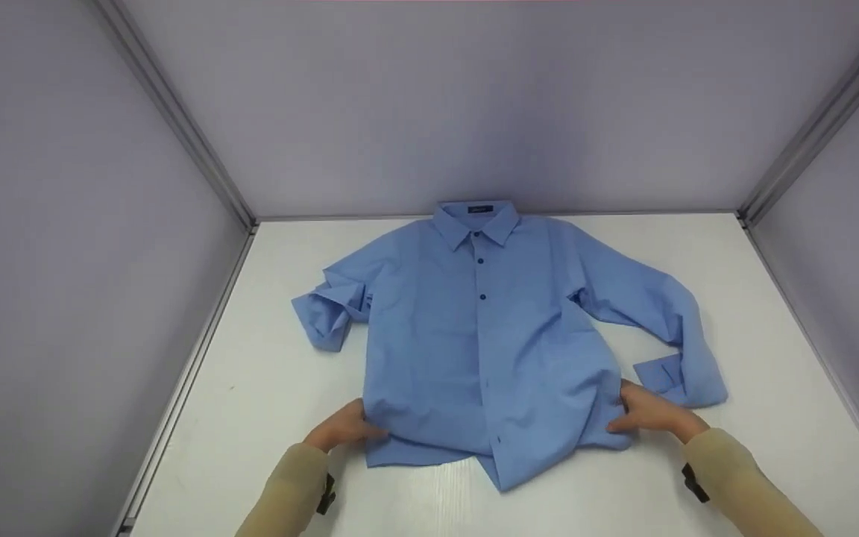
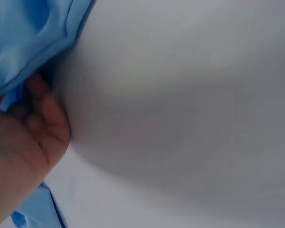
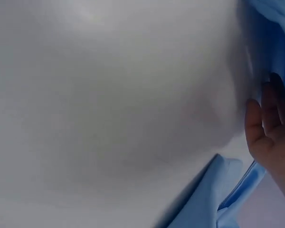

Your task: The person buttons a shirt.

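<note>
A light blue button-up shirt lies front up on the white table, its collar at the far side. My left hand grips the shirt's lower left side, thumb over the cloth. In the left wrist view, the curled fingers reach beneath the shirt's edge. At the lower right side, my right hand holds the cloth with its thumb on top. The right wrist view has those fingers tucked in at the shaded edge, the thumb hidden. Around both hands the cloth is rumpled, and the hem hangs uneven.
The shirt's left sleeve is bunched on the table; its right sleeve bends down with the cuff turned inward. Pale panels stand behind, at left and at right of the white table.
</note>
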The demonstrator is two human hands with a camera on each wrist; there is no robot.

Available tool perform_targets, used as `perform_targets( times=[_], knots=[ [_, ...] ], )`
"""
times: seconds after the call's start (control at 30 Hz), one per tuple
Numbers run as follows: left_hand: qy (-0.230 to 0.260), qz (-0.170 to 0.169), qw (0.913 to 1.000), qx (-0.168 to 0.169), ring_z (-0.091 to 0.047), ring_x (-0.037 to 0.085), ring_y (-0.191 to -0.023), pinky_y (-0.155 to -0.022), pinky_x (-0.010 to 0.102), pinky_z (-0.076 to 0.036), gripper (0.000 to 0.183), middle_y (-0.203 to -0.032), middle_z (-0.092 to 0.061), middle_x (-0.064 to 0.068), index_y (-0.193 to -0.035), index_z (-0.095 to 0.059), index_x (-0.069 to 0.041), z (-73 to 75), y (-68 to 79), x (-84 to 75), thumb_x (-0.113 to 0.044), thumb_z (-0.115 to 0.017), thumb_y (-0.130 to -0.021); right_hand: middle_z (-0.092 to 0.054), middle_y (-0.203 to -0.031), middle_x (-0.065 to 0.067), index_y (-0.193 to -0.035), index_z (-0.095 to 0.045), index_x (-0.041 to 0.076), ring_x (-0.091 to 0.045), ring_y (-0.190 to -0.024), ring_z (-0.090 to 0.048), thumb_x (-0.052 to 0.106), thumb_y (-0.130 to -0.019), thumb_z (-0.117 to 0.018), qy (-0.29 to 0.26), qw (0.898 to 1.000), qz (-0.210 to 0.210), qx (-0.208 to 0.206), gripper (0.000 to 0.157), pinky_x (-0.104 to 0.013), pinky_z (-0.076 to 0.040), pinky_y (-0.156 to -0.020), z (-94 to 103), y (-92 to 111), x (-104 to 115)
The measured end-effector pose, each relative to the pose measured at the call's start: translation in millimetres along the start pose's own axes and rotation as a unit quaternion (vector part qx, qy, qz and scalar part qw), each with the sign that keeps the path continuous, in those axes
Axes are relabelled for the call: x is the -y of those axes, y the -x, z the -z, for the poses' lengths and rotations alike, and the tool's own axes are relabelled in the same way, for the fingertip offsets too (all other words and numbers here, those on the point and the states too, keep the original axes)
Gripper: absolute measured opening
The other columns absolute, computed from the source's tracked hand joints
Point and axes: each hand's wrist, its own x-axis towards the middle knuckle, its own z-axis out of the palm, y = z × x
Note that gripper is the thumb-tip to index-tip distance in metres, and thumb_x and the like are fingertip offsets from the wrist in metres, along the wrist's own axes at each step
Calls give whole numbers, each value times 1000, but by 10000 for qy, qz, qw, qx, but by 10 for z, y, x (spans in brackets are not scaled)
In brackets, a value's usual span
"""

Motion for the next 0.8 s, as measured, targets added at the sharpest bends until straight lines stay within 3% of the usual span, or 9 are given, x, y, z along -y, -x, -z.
perform_targets(
  times=[0.1,0.2,0.3,0.43,0.5,0.57,0.63,0.7,0.8],
  knots=[
    [401,-212,9989,-73,-45,30,-103,-90,45,-33,59,-112,-51,17,-120,-41,12,-25,37,-29,-18,-67,-76,-53,-101,-13,-108,-49,-9,-13,-89,-46,20,-80,-64,-164,9997,151,-102,43,-28,-39,-76,-43,31,16],
    [1376,-423,9896,32,-34,34,-119,-98,46,-24,64,-129,-38,22,-131,-26,10,15,55,-98,-18,-58,-84,-50,-109,-15,-116,-45,-8,-8,-95,-45,19,-88,-54,-1043,9942,-56,-242,39,-23,-38,-79,5,57,93],
    [2373,-585,9696,136,-15,36,-128,-101,47,-13,70,-141,-15,23,-138,-6,5,65,79,-197,-17,-51,-89,-40,-122,-15,-130,-27,-10,-7,-103,-43,18,-92,-47,-2271,9729,-212,-375,51,-22,-37,-83,92,84,212],
    [3004,-686,9513,-33,-13,37,-127,-101,48,-11,68,-140,-13,24,-138,-5,2,122,115,-310,-15,-49,-90,-37,-125,-11,-133,-11,-12,-7,-106,-43,17,-94,-43,-3307,9418,-162,-583,59,-22,-38,-85,175,95,356],
    [2965,-689,9524,-150,-14,37,-127,-101,48,-11,67,-139,-14,25,-138,-7,4,129,119,-305,-14,-49,-90,-35,-128,-13,-134,-11,-11,-10,-109,-40,17,-94,-43,-3406,9374,-228,-683,59,-21,-35,-87,181,98,387],
    [2815,-616,9574,-171,-16,38,-126,-101,48,-11,67,-138,-16,27,-137,-8,6,130,120,-264,-13,-50,-89,-31,-130,-20,-134,-12,-11,-15,-112,-37,19,-93,-44,-3162,9452,-392,-713,59,-19,-33,-87,169,100,385],
    [2468,-356,9684,-97,-19,40,-125,-100,49,-16,69,-138,-17,29,-136,-8,9,104,130,-179,-14,-52,-88,-32,-129,-25,-134,-15,-10,-19,-110,-39,19,-93,-44,-2786,9561,-662,-613,58,-21,-36,-84,125,112,347],
    [1943,65,9809,-45,-29,40,-121,-96,48,-26,70,-134,-26,29,-135,-12,11,54,157,-81,-15,-55,-87,-43,-118,-26,-131,-21,-10,-21,-101,-47,17,-93,-44,-2366,9667,-882,-414,51,-25,-42,-77,58,130,287],
    [1005,564,9933,122,-46,37,-107,-84,45,-40,68,-124,-41,27,-131,-22,14,-32,205,38,-19,-59,-84,-55,-85,-16,-114,-33,-11,-19,-70,-55,12,-92,-44,-1927,9749,-1115,-69,34,-32,-47,-58,-44,162,192]
  ],
)
